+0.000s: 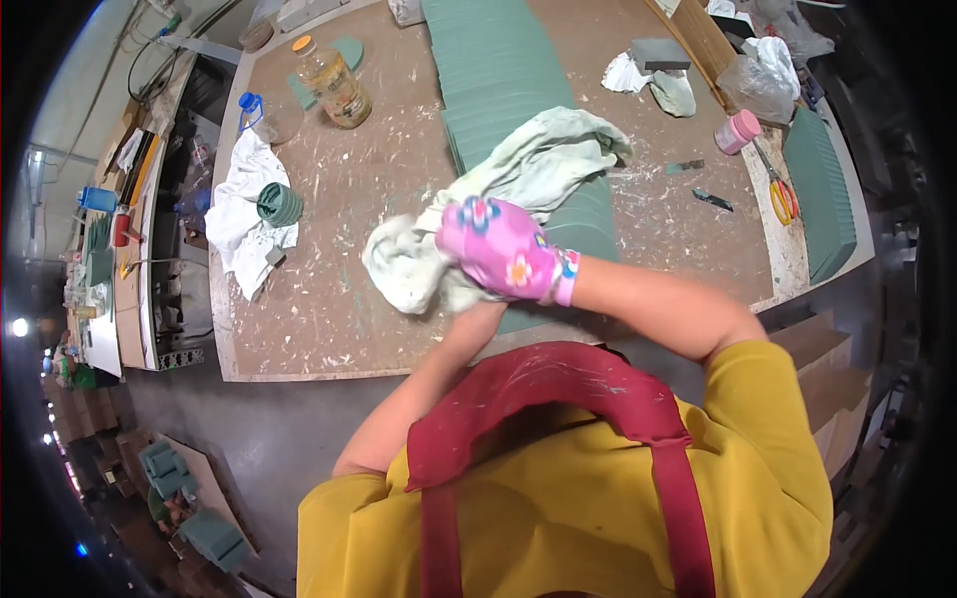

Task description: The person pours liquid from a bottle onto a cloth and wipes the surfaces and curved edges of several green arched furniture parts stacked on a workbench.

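Observation:
A long row of overlapping green sheets (488,60) runs from the table's far edge toward me. Across its near part lies a crumpled, pale greenish-white cloth (543,149), bunched up at its left end. My right hand (498,244), in a pink flowered glove, is closed on this cloth, and the nearby folds are smeared by motion. My left forearm (454,349) reaches in beneath the right hand. The left hand itself is hidden behind the cloth and the glove, so its fingers do not show.
At left stand an orange-capped bottle (334,85), a blue-capped bottle (251,108) and a green ribbed cup (279,204) by a white cloth (239,204). To the right are a grey block (660,54), a pink-lidded jar (736,133), scissors (781,194) and a green stack (819,189).

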### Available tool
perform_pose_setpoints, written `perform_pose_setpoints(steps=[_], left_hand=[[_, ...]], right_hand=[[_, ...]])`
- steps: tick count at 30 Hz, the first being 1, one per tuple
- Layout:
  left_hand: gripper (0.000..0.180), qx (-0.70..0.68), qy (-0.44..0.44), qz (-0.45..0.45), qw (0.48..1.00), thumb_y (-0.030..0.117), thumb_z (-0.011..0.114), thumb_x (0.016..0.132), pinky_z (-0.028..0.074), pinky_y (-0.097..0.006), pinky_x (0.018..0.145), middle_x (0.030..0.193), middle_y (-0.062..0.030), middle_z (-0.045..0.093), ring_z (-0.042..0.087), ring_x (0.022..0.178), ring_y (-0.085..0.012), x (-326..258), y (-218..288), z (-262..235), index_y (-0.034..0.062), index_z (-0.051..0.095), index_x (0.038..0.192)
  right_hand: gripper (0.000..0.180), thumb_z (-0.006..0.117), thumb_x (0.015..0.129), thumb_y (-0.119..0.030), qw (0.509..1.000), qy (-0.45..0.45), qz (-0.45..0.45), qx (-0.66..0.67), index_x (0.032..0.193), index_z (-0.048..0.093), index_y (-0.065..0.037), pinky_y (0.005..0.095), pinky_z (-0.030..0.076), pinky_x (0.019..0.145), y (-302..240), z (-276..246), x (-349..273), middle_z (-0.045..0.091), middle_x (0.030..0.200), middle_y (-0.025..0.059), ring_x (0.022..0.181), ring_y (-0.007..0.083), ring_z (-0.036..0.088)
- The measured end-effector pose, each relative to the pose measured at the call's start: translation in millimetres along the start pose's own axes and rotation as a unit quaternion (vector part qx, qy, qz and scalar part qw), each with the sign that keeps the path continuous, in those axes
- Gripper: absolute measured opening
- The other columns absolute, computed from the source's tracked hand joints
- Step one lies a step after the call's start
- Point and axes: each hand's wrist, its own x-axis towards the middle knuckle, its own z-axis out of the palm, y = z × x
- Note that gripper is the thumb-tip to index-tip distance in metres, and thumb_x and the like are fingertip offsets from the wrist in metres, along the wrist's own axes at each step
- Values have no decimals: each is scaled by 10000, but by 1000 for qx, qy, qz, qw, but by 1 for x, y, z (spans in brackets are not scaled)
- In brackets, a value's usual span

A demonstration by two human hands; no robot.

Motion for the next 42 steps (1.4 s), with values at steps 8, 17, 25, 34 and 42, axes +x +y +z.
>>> perform_pose_setpoints(steps=[8, 17, 25, 34, 42], left_hand=[[1003, -34, 94, 53, 994, 186, 803, 663, 364, -405, 1018, 1320, -238, 426, 439, 1218, -344, 14, 68, -21, -28, 195, 1430], [657, -105, -55, -27, 993, 138, 764, 734, 423, -344, 958, 1198, -130, 586, 561, 1091, -215, 19, 55, -29, -14, 462, 1297], [465, -40, 21, 43, 998, 141, 743, 744, 442, -344, 894, 1107, -123, 619, 585, 997, -214, 20, 60, -22, -30, 566, 1138], [752, -48, 55, 88, 993, 185, 782, 673, 393, -427, 915, 1123, -193, 534, 476, 1074, -359, 32, 74, -27, -15, 386, 1281], [653, -4, 31, 111, 993, 142, 771, 682, 443, -408, 880, 1112, -177, 574, 555, 1018, -332, 34, 86, -30, -21, 461, 1233]], right_hand=[[360, 564, 932, -228, 772, 213, 400, 446, 1201, 519, 7, 304, 504, 823, 91, -98, -66, 556, 1192, 93, 1020, 169, 592], [246, 622, 746, -153, 994, -75, 43, 73, 981, 588, -93, 440, 494, 712, 27, -26, 5, 571, 890, 135, 833, 319, 605], [513, 600, 816, -255, 989, 50, 77, 119, 1300, 497, -118, 417, 452, 874, 35, -43, 7, 565, 1181, 162, 1064, 325, 535], [280, 579, 842, -173, 954, -30, 295, -47, 1096, 574, -57, 417, 486, 768, 122, -108, -174, 615, 974, 167, 872, 357, 609], [312, 602, 766, -136, 992, -32, 119, -37, 1073, 610, -78, 434, 480, 876, 51, -59, -73, 606, 1070, 155, 1003, 327, 592]])
